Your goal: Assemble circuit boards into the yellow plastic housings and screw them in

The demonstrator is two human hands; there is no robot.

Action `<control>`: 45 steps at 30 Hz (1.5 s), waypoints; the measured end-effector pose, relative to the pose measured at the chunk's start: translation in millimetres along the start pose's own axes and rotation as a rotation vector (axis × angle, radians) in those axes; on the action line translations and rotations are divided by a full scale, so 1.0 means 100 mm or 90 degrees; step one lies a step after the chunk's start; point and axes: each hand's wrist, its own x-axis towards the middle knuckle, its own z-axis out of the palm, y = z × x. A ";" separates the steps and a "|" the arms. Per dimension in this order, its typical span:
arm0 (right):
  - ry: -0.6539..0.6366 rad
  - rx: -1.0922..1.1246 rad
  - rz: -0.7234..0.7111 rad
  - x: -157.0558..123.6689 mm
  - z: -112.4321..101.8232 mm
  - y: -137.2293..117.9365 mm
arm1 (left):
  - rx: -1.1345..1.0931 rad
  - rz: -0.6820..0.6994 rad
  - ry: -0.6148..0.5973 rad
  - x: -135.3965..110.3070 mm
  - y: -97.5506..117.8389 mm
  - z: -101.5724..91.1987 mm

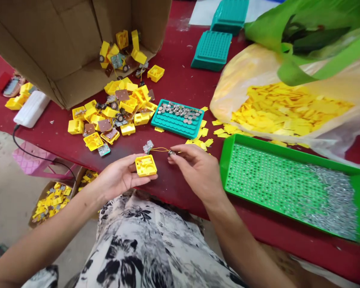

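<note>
My left hand (124,176) holds a square yellow plastic case (146,166) by its edge, its hollow inside facing up. A small circuit board (148,146) sticks up just behind the case. Thin yellow wires (159,149) run from there to a small dark round part (170,153), pinched between the thumb and forefinger of my right hand (195,166). Past my hands, a teal ridged tray (177,119) holds many silver button cells (183,110). To its left is a heap of yellow cases (120,106) with boards and dark round parts among them.
A cardboard box (75,52) lies tipped open at back left. On the right, a green perforated tray (276,188) holds metal pins or screws, below a bag of yellow flat pieces (288,112). A white power bank (32,109) with a cable sits at left. Teal trays (212,50) stand behind.
</note>
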 end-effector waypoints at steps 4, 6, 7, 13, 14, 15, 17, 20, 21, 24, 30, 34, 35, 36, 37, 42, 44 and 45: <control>-0.018 0.150 0.149 -0.13 -0.10 -0.07 | -0.056 0.016 0.031 0.02 -0.12 0.04; -0.029 0.219 0.212 -0.19 -0.15 -0.11 | -0.076 -0.004 0.021 0.02 -0.17 0.07; -0.032 0.247 0.236 -0.21 -0.17 -0.13 | -0.090 -0.022 0.012 0.02 -0.19 0.08; 0.036 0.213 0.144 -0.32 -0.17 -0.26 | -0.174 -0.105 -0.079 0.07 -0.29 0.11; 0.049 0.176 0.103 -0.34 -0.15 -0.28 | -0.179 -0.110 -0.098 0.09 -0.31 0.12; 0.055 0.138 0.061 -0.36 -0.12 -0.30 | -0.184 -0.115 -0.113 0.10 -0.32 0.12; 0.044 0.056 -0.027 -0.40 -0.09 -0.34 | -0.201 -0.113 -0.124 0.11 -0.33 0.13; 0.007 -0.094 -0.188 -0.43 -0.09 -0.37 | -0.223 -0.092 -0.107 0.10 -0.33 0.15; -0.004 -0.143 -0.240 -0.44 -0.10 -0.37 | -0.220 -0.080 -0.099 0.10 -0.33 0.15; -0.033 -0.235 -0.350 -0.44 -0.12 -0.35 | -0.165 -0.023 -0.082 0.08 -0.34 0.16; -0.052 -0.314 -0.389 -0.41 -0.11 -0.30 | -0.053 0.068 -0.079 0.05 -0.37 0.13; -0.069 -0.332 -0.371 -0.42 -0.10 -0.32 | -0.044 0.068 -0.068 0.03 -0.37 0.14; -0.075 -0.336 -0.369 -0.42 -0.09 -0.33 | -0.044 0.071 -0.066 0.02 -0.37 0.15; -0.079 -0.342 -0.367 -0.42 -0.09 -0.34 | -0.044 0.075 -0.064 0.02 -0.36 0.16; -0.081 -0.350 -0.367 -0.42 -0.08 -0.35 | -0.042 0.081 -0.065 0.03 -0.37 0.17; -0.091 -0.371 -0.363 -0.42 -0.08 -0.39 | 0.043 0.093 -0.091 0.07 -0.42 0.17; -0.124 -0.337 -0.329 -0.42 -0.11 -0.41 | 0.075 0.093 -0.087 0.09 -0.45 0.16; -0.138 -0.308 -0.303 -0.43 -0.13 -0.42 | 0.082 0.097 -0.082 0.09 -0.45 0.15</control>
